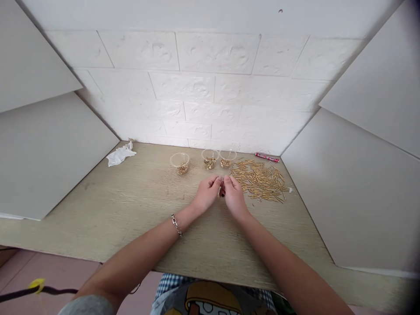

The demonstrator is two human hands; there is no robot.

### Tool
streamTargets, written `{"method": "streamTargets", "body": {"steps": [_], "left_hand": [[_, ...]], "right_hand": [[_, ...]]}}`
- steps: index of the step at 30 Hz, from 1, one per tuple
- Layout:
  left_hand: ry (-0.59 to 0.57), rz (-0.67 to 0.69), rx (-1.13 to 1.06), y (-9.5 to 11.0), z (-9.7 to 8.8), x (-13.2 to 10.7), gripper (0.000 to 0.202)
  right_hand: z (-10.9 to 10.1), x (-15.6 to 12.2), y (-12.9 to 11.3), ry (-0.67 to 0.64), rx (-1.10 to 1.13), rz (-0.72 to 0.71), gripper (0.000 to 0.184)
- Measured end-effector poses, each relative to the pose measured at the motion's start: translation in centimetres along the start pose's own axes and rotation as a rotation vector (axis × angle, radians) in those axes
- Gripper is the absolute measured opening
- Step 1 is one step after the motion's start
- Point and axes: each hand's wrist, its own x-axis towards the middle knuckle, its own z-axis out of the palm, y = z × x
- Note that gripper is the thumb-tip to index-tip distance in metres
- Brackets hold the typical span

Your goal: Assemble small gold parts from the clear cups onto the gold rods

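Observation:
My left hand (pixel 208 192) and my right hand (pixel 234 196) meet over the middle of the table, thumbs and fingers pinched close together. Between the fingertips a small gold-coloured piece (pixel 218 191) shows in part; its exact shape is too small to tell. Right of my right hand spreads a loose pile of thin gold-coloured rods (pixel 259 179). Just beyond my hands stand three clear plastic cups: a left cup (pixel 179 158), a middle cup (pixel 210 153) and a right cup (pixel 229 154). Each has small gold-coloured metal parts in its bottom.
A crumpled white tissue (pixel 120 154) lies at the back left of the wooden table (pixel 131 210). A red wrapped stick (pixel 267 157) rests behind the rods. Grey panels (pixel 367 188) flank both sides, and a white brick-patterned wall (pixel 197 87) closes the back.

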Motion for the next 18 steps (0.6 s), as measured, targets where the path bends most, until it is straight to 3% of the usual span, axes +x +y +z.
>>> {"method": "streamTargets", "body": {"steps": [8,12,18], "left_hand": [[-0.093,-0.097,-0.268,-0.20,0.05,0.19,0.029],[-0.110,-0.071,-0.238,-0.11,-0.06,0.22,0.031],[-0.086,0.042,-0.016,0.55,-0.33,-0.03,0.031]], "right_hand": [[0.63,-0.34,-0.34,-0.030,0.325,0.092,0.036],[0.60,-0.38,-0.36,-0.011,0.300,0.076,0.037],[0.43,-0.53,-0.42,0.021,0.141,0.003,0.033]]}}
